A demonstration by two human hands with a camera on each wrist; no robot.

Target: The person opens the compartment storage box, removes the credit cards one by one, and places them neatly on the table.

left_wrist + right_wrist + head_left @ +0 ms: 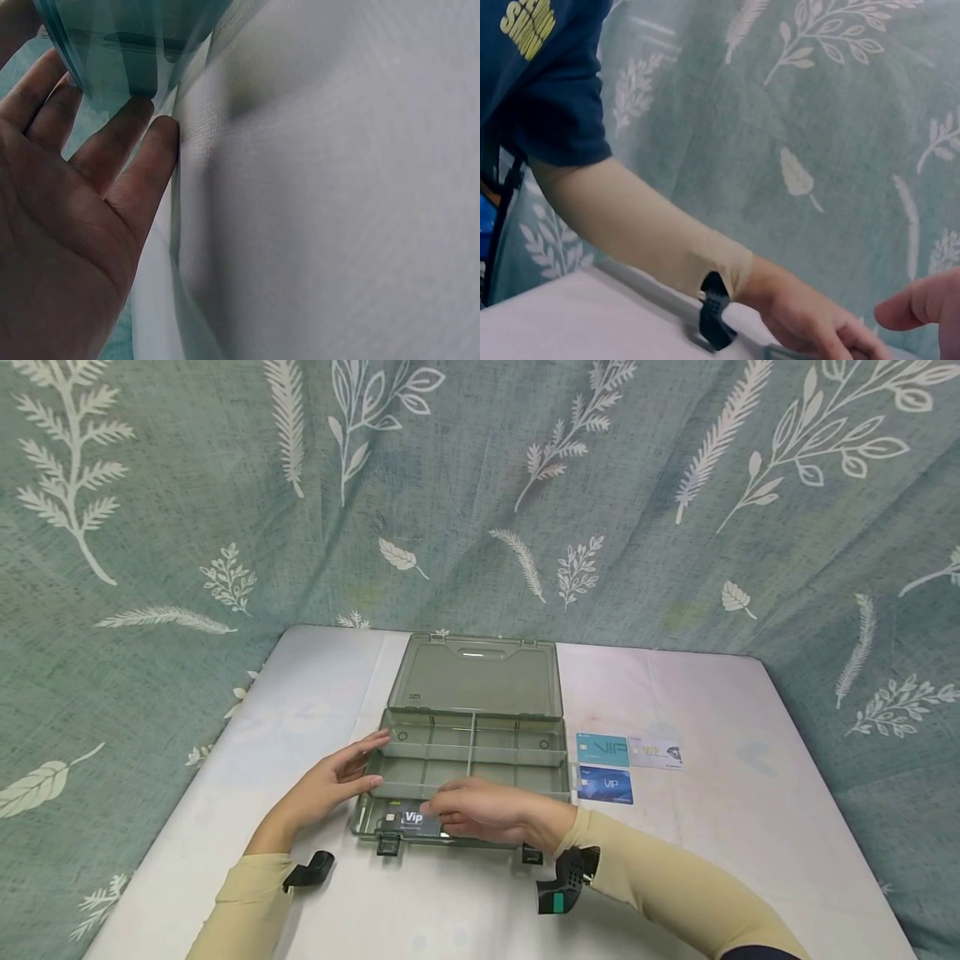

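A green see-through compartment box (pixel 562 777) lies on the table with its lid (pixel 480 677) folded back. In its front compartment is a dark card (pixel 412 821) marked "Vip". Bent fingers of my right hand (pixel 487 808) pinch this card at its right end, and the hand covers much of that compartment. My left hand (pixel 326 789) rests against the box's left side with fingers spread, and in the left wrist view its fingertips touch the clear wall (pixel 112 52). The right wrist view shows a thumb (pixel 919 304) at its right edge; the card is out of sight there.
Right of the box lie a teal VIP card (pixel 602 749), a silver card (pixel 656 752) and a blue VIP card (pixel 604 785). Two dark latches (pixel 387 845) stick out in front of the box. A patterned curtain (pixel 465 510) hangs behind the white table (pixel 712 827).
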